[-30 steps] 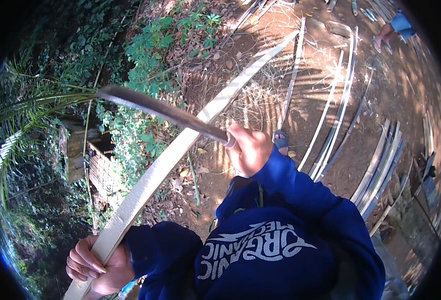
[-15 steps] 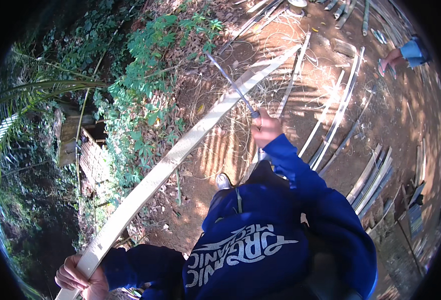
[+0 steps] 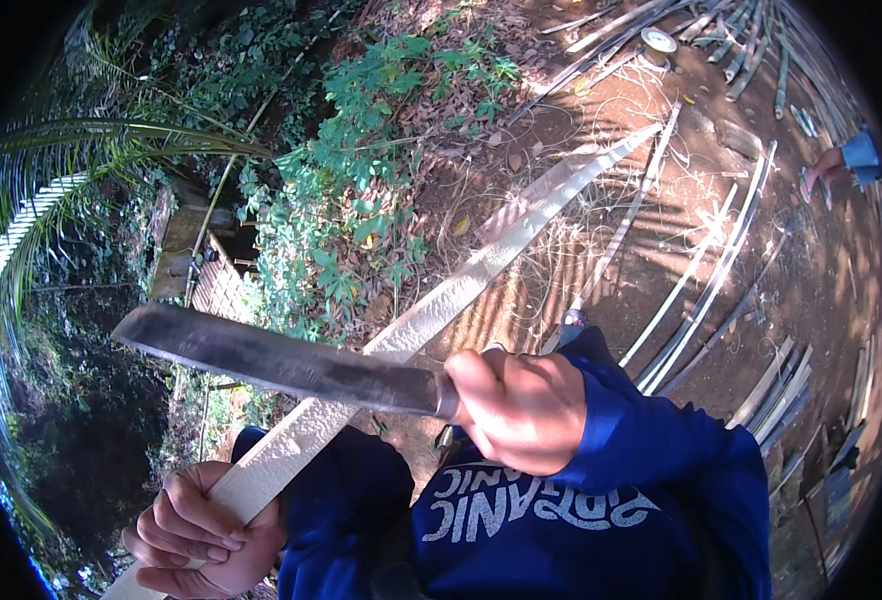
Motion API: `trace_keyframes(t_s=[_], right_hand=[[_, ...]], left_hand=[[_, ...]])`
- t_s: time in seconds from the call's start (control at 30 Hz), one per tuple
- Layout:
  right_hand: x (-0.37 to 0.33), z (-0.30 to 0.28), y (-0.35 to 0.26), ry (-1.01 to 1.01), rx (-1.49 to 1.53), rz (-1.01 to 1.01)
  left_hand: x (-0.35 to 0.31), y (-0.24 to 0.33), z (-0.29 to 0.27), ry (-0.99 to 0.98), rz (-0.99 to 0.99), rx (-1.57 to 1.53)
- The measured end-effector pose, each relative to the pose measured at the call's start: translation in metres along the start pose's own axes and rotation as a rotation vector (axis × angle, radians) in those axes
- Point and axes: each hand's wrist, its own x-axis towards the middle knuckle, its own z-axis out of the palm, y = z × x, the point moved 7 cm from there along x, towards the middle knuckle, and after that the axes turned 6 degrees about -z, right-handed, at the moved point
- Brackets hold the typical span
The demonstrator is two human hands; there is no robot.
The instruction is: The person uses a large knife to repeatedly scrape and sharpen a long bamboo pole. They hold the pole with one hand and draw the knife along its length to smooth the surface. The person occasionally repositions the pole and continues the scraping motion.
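Note:
A long pale split-bamboo strip (image 3: 441, 300) runs slantwise from the lower left to the upper right, its far tip over the ground. My left hand (image 3: 211, 535) is wrapped round its near end. In my right hand (image 3: 521, 410) is a machete (image 3: 271, 358) with a broad dark blade, gripped by the handle, which the fingers mostly hide. The blade points left and crosses over the strip between my two hands; I cannot tell whether it touches.
Split strips (image 3: 696, 270) lie on the brown soil to the right, among thin curled shavings (image 3: 601, 215). Bamboo poles (image 3: 751, 50) and a round pale object (image 3: 658, 40) are farther off. Another person's leg (image 3: 827, 165) shows at the right. Leafy plants (image 3: 381, 90) grow on the left.
My right hand has come back toward me with the machete, whose blade has swung from far up the strip to near my left hand. Both hands keep their hold.

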Motion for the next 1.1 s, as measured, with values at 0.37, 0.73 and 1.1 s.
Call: trace_keyframes(t_s=[0.37, 0.73, 1.1], right_hand=[[0.010, 0.069, -0.063, 0.140, 0.110, 0.289], [0.003, 0.096, -0.045, 0.234, -0.042, 0.487], [-0.013, 0.100, 0.012, 0.196, -0.087, 0.586]], left_hand=[[-0.017, 0.008, -0.052, 0.006, 0.037, -0.073], [-0.032, -0.004, -0.084, 0.057, 0.030, -0.148], [-0.032, -0.008, -0.091, 0.043, 0.055, -0.146]])
